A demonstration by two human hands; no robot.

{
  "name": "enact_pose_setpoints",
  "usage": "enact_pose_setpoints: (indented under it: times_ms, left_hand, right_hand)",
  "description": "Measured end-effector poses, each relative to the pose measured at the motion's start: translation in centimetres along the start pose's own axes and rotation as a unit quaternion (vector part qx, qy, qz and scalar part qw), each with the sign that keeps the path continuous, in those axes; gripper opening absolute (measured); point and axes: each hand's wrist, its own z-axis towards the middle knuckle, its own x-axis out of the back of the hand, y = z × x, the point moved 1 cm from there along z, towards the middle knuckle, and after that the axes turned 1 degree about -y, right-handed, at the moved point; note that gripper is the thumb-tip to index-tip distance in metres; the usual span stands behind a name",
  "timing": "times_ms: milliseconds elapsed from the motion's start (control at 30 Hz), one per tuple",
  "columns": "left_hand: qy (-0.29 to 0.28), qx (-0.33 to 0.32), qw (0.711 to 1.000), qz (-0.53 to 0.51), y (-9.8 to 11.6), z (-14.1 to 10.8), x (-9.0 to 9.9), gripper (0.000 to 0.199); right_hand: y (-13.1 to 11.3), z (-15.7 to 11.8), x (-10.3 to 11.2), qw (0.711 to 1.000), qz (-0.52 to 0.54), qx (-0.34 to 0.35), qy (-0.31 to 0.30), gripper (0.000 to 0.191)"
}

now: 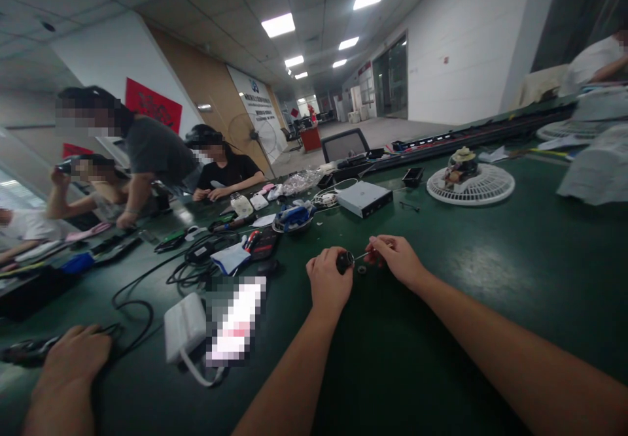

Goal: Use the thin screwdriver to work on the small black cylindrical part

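Along the dark green bench [490, 279], the person's two forearms reached in from the bottom of the view, and their hands nearly met near the middle of it. The left hand [328, 280] was closed around a small black cylindrical part [345, 261], its fingers [324, 267] curled narrow and holding the part above the bench. The right hand [397, 261] pinched a thin metal pin [360, 256] between its fingers [380, 246], with a bit of red showing at the grip. The pin's tip reached the black part, though whether it touched or went inside was too small to tell. Just below the part, a small dark ring [362, 270] lay flat on the bench.

Left of the hands sat a white power adapter [185, 327] with its white cord, beside a pixelated item [236, 318] and a tangle of black cables [196, 271]. At the lower left corner, another person's hand [73, 357] rested on a dark corded tool [29, 351] — well apart from the person's own hands. Farther along the bench lay a flat white box [364, 199] and a round white fan guard [470, 186] with a motor on top — both well beyond the hands.
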Motion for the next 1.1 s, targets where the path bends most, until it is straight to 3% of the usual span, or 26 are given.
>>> enact_pose_setpoints:
  times_ms: [100, 267, 333, 433, 633, 1100]
  left_hand:
    - [0.002, 0.007, 1.0, 0.01, 0.1, 0.0, 0.0, 0.024]
    - [0.029, 0.049, 0.998, 0.023, -0.1, 0.1, 0.0, 0.023]
    - [0.034, 0.06, 0.997, 0.021, -0.3, 0.2, -0.1, 0.023]
    - [0.032, 0.058, 0.998, 0.015, -0.5, 0.2, -0.2, 0.024]
    - [0.028, 0.051, 0.998, 0.006, -0.5, 0.2, -0.2, 0.027]
    - [-0.023, -0.047, 0.998, -0.017, 0.1, 0.0, -0.4, 0.024]
  right_hand:
    - [-0.2, -0.2, -0.1, 1.0, -0.013, 0.009, 0.001, 0.034]
    - [-0.2, -0.4, -0.1, 0.999, -0.039, 0.022, 0.014, 0.043]
    - [-0.2, -0.5, -0.2, 0.997, -0.066, 0.032, 0.014, 0.037]
    - [-0.2, -0.5, -0.4, 0.991, -0.121, 0.052, -0.003, 0.023]
    - [0.3, -0.7, -0.8, 0.98, -0.177, 0.067, -0.057, 0.034]
    - [1.5, 0.2, -0.5, 0.996, -0.021, 0.092, -0.003, 0.036]
